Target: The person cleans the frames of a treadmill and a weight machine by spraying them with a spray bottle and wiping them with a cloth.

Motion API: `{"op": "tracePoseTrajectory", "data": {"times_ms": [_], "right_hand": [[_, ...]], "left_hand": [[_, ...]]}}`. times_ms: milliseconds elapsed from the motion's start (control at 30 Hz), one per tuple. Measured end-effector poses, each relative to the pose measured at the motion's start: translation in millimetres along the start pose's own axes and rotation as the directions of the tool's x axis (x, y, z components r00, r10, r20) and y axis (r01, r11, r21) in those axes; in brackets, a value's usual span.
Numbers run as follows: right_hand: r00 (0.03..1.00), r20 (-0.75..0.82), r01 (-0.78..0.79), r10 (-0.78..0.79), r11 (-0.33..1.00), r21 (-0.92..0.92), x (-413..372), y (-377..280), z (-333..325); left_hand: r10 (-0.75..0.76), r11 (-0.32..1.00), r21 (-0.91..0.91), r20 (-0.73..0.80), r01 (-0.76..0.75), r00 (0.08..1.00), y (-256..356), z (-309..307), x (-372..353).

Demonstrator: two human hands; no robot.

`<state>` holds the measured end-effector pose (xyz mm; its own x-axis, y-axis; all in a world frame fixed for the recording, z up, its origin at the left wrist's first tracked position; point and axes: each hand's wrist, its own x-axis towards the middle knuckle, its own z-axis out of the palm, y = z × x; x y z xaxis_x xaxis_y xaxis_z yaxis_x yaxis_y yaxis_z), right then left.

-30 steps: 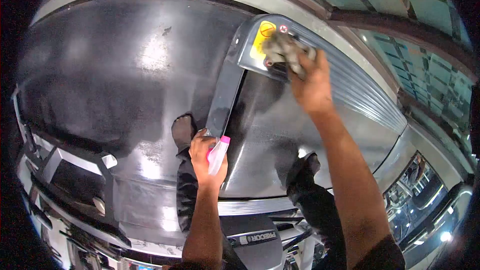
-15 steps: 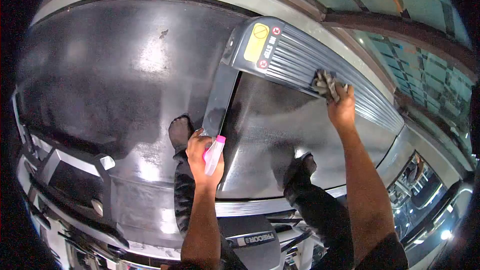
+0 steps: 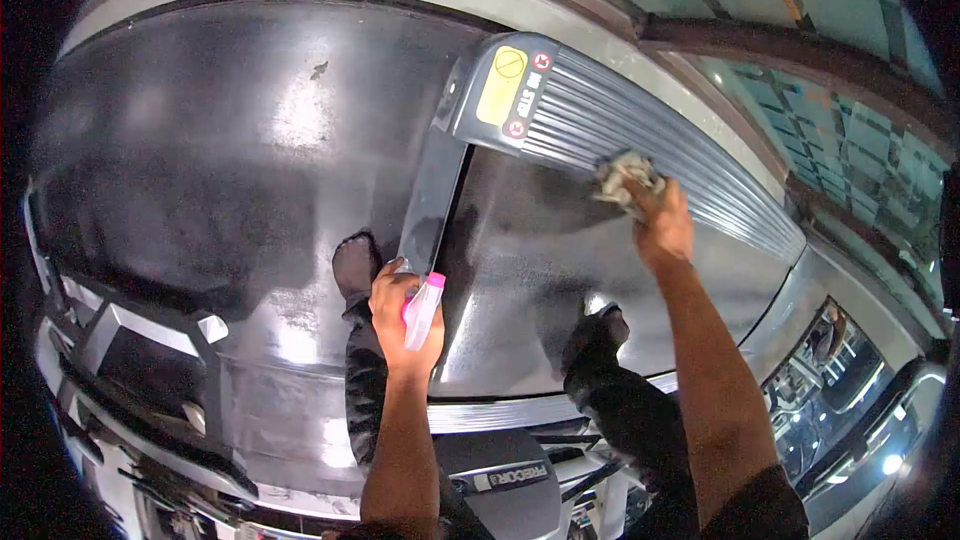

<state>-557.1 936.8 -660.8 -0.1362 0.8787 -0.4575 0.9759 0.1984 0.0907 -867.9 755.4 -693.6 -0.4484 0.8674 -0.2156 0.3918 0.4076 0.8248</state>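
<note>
Shiny black surface (image 3: 560, 270) spreads out below both hands, with brown-framed glass panelling (image 3: 840, 150) out past the right hand (image 3: 665, 230). That hand's gripping one crumpled grey-beige cloth (image 3: 627, 183) at the near edge of one ribbed grey plastic cover (image 3: 680, 155). Left hand (image 3: 400, 318) is clasped round one pink-and-translucent plastic sprayer (image 3: 421, 320), pink tip pointing away from the wrist, long axis roughly along the arm (image 3: 404, 430).

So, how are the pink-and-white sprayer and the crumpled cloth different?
The sprayer is bright pink and whitish, but the cloth is dull greyish-beige. The sprayer has a smooth, neat shape, while the cloth is all bunched up. The left hand has the sprayer; the right hand has the cloth. Both are being held.
</note>
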Motion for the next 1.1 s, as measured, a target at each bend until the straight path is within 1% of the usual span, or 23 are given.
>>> {"op": "tracePoseTrajectory", "data": {"times_ms": [67,133,167,200,233,300,333,367,467,500,567,600,633,700,800,833,867,933,967,1000,1033,1067,1100], "right_hand": [[0.999,-0.014,-0.049,0.049,0.999,-0.004,2.0,33.3,4.3],[0.995,0.001,-0.102,0.102,0.995,0.007,9.6,41.7,-0.2],[0.988,-0.072,-0.129,0.14,0.982,0.136,19.3,42.2,4.8],[0.979,-0.198,-0.005,0.044,0.982,0.189,32.9,26.1,-2.7],[0.945,-0.323,0.122,-0.043,0.966,0.229,46.3,1.4,-14.8],[0.934,-0.338,0.245,-0.115,0.896,0.37,71.9,-47.8,-26.7],[0.949,-0.301,0.187,-0.092,0.935,0.302,75.8,-77.6,-30.4],[0.946,-0.286,0.232,-0.15,0.933,0.276,84.0,-97.2,-32.6],[0.999,-0.026,0.031,-0.026,0.969,0.246,81.6,-131.7,-53.3],[1.0,0.012,0.0,-0.002,0.988,0.152,73.7,-122.5,-54.4],[0.983,-0.174,0.075,-0.059,0.993,0.087,53.6,-59.4,-7.4],[0.999,-0.026,-0.039,0.041,0.998,0.053,43.4,-20.4,5.9],[0.983,0.116,-0.146,0.145,0.989,0.001,33.5,10.6,8.8],[0.967,0.115,-0.218,0.226,0.973,-0.075,20.6,28.8,-15.2],[0.985,-0.116,-0.116,0.125,0.99,0.08,35.2,82.5,8.2],[0.972,-0.201,-0.071,0.123,0.966,0.248,49.7,48.4,-13.9],[0.967,-0.244,0.038,0.077,0.899,0.436,74.1,29.3,-15.1],[0.96,-0.269,0.163,-0.072,0.928,0.336,99.6,-15.2,-30.2],[0.973,-0.227,0.094,-0.038,0.966,0.242,114.4,-43.5,-31.5],[0.955,-0.266,0.188,-0.134,0.964,0.187,120.0,-67.7,-36.9],[0.976,-0.156,0.17,-0.152,0.98,0.107,124.2,-98.3,-58.3],[0.979,-0.179,0.123,-0.102,0.986,0.11,125.2,-109.3,-58.6],[0.984,-0.159,0.1,-0.084,0.99,0.099,121.6,-103.8,-57.0]], "left_hand": [[0.0,1.0,0.013,-0.018,0.001,1.0,-1.7,-1.3,1.3],[-0.005,1.0,0.012,-0.01,0.005,1.0,-3.6,-2.3,1.0],[-0.007,1.0,0.011,-0.005,0.007,1.0,-4.2,-1.9,0.5],[-0.014,1.0,0.02,0.004,0.014,1.0,-5.5,-1.5,0.5],[-0.023,0.999,0.031,0.015,0.023,1.0,-7.1,-1.9,-0.6],[-0.037,0.999,0.04,0.031,0.035,0.999,-7.2,-2.5,-3.5],[-0.037,0.999,0.034,0.036,0.036,0.999,-4.6,-2.4,-2.5],[-0.037,0.999,0.027,0.036,0.036,0.999,-2.6,-0.6,-0.8],[-0.034,0.999,0.029,0.041,0.032,0.999,-4.1,3.2,-0.4],[-0.021,0.999,0.028,0.047,0.02,0.999,-5.8,3.1,-0.3],[-0.042,0.998,0.038,0.067,0.039,0.997,-9.3,0.3,-1.3],[-0.051,0.998,0.041,0.07,0.048,0.996,-10.7,0.0,-0.9],[-0.061,0.998,0.035,0.065,0.059,0.996,-12.1,-0.4,-1.8],[-0.04,0.998,0.041,0.064,0.037,0.997,-12.2,-1.3,1.2],[-0.028,0.999,0.03,0.053,0.027,0.998,-10.4,-0.7,2.7],[-0.022,0.999,0.035,0.051,0.02,0.998,-10.7,0.2,2.5],[-0.017,0.999,0.042,0.054,0.015,0.998,-11.1,0.4,0.8],[0.002,0.999,0.042,0.051,-0.005,0.999,-11.7,2.2,0.1],[0.018,0.999,0.04,0.053,-0.02,0.998,-11.5,3.9,0.2],[0.025,0.999,0.038,0.06,-0.028,0.998,-11.7,5.2,-0.1],[0.035,0.999,0.035,0.066,-0.037,0.997,-12.1,6.3,-0.1],[0.044,0.998,0.03,0.073,-0.046,0.996,-11.8,7.9,1.0],[0.027,0.999,0.044,0.077,-0.03,0.997,-7.3,7.5,2.3]]}}
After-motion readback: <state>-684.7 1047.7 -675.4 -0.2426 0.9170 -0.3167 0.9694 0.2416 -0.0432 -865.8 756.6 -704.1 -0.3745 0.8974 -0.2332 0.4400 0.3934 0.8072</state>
